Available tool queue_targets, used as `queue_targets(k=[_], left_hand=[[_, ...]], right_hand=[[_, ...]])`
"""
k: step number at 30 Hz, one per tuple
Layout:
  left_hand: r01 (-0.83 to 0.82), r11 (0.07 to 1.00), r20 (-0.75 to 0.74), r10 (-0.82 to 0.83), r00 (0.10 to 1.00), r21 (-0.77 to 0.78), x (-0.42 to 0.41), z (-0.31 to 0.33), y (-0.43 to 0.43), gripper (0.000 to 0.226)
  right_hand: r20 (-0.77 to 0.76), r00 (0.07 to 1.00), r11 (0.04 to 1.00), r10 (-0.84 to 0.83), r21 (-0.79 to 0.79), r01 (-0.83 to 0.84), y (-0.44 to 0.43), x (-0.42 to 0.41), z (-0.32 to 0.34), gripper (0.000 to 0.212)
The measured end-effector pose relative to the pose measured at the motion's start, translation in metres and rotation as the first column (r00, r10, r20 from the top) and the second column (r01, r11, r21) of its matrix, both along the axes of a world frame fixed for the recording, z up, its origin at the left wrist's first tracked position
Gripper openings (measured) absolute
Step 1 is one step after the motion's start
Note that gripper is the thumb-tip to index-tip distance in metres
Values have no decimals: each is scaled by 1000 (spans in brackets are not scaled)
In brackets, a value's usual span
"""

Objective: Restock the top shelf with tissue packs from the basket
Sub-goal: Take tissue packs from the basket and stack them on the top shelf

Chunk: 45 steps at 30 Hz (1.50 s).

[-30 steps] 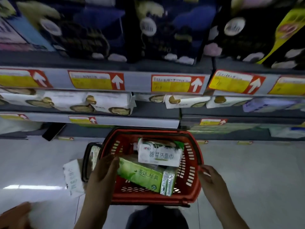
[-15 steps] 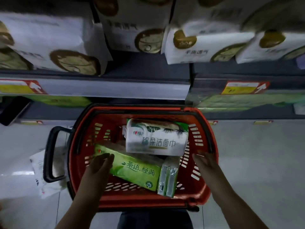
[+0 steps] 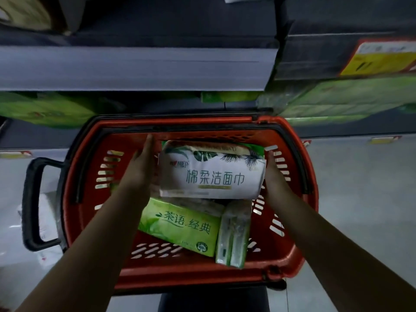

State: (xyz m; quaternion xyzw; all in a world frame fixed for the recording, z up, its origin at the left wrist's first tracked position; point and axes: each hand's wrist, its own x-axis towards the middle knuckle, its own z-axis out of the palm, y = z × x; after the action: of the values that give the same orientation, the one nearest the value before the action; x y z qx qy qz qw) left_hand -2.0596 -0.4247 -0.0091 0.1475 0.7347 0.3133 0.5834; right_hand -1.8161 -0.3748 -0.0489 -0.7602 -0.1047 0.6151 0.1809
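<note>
Inside the red slatted plastic basket, the white soft-wrapped tissue pack sits between left hand and right hand, fingers straight against its ends; such flat pressure may let it slip.

Grey shelving — pale, dim floor

L hand: fingers straight, palm inward | R hand: same, palm facing L | both arms fwd
</note>
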Motion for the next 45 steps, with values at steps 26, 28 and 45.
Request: queue_targets(k=[26,28,45], left_hand=[[-127,992,442,126,888,-26,23,42,-32,49],[-124,992,441,120,890,-20,24,58,-33,50],[-194,978,429,146,891,72,54,291,-47,45]], right_hand=[[-246,957,988,-150,-13,152,-33,16,58,57],[-251,955,987,-156,0,161,-37,17,75,56],[-317,929,940,-189,216,265,-67,28,299,66]])
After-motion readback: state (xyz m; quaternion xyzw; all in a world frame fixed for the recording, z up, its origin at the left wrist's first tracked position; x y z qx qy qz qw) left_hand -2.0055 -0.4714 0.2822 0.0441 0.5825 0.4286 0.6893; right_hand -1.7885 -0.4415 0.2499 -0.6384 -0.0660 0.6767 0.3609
